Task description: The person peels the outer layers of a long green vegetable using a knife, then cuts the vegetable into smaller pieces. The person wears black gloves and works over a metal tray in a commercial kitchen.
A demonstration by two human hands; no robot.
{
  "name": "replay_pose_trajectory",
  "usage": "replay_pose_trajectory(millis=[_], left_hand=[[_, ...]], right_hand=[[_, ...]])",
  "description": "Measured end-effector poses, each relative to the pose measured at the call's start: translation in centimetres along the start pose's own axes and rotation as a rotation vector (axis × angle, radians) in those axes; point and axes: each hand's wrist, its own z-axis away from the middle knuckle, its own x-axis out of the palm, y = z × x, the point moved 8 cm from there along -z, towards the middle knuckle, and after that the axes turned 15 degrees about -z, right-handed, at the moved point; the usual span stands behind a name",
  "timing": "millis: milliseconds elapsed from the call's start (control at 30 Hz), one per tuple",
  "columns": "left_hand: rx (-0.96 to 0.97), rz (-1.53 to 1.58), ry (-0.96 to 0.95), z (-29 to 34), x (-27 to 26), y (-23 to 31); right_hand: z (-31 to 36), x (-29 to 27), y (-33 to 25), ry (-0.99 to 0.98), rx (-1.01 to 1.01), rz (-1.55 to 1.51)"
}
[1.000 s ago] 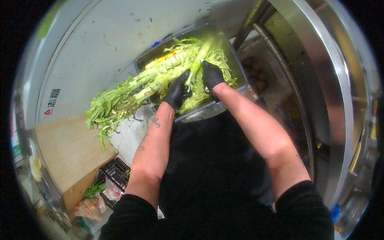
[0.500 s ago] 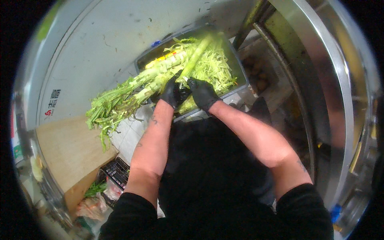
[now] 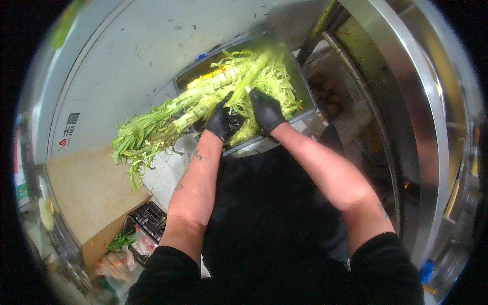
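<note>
My left hand (image 3: 219, 121), in a black glove, is closed around the near end of a pale green celtuce stem (image 3: 250, 76) that slants away to the far right. Beside it my right hand (image 3: 267, 110), also gloved in black, is closed near the stem. A small pale tip shows at its fingers, but what it grips is hidden. Pale green peelings (image 3: 278, 84) heap up under the stem in a grey bin (image 3: 309, 96). More leafy celtuce stalks (image 3: 175, 109) lie across the bin's left side, their leaves hanging over the rim.
A pale grey appliance wall (image 3: 127, 66) stands behind the bin. At the left is a cardboard box (image 3: 91, 188), with a black crate (image 3: 148, 218) and plastic bags (image 3: 119, 262) below it. A metal counter edge (image 3: 432, 152) curves along the right, above round brown items (image 3: 331, 104).
My right hand has moved slightly right and up along the stem, away from my left hand. The left hand keeps its hold, and the stem has shifted a little.
</note>
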Motion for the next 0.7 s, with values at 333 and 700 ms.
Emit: replay_pose_trajectory(millis=[333,700], left_hand=[[0.235,-0.201,0.151,2.4,2.4,0.7],[0.279,-0.223,-0.005,2.6,2.6,0.8]], right_hand=[[-1.5,-0.4,-1.5,0.074,0.121,-0.088],[2.5,-1.6,-5.9,-0.042,-0.063,-0.134]])
